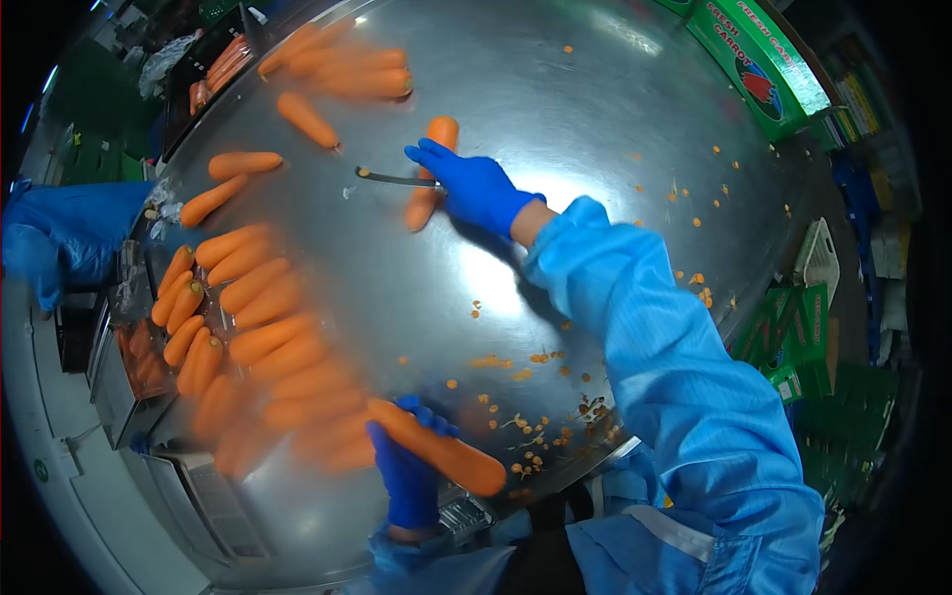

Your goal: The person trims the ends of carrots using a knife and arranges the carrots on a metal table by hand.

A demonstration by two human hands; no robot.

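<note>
My left hand (405, 476), in a blue glove, is closed around a large carrot (446, 454) near the table's front edge. Farther out over the table, my gloved right hand (476, 185) grips a small knife (397, 179), its blade pointing left and its handle hidden in the palm. A small pale bit clings near the blade's tip. Beneath the knife and fingers lies another carrot (422, 206), partly covered; whether the fingers also grasp it, I cannot tell. Many carrots (266, 297) lie in rows on the left, blurred toward the front.
The metal table (585, 129) carries a carrot pile (347, 71) at the far left and cut carrot ends (540, 431) at the front right. A green carton (759, 74) stands at the far right edge. A person in a blue sleeve (84, 233) is at the left.
</note>
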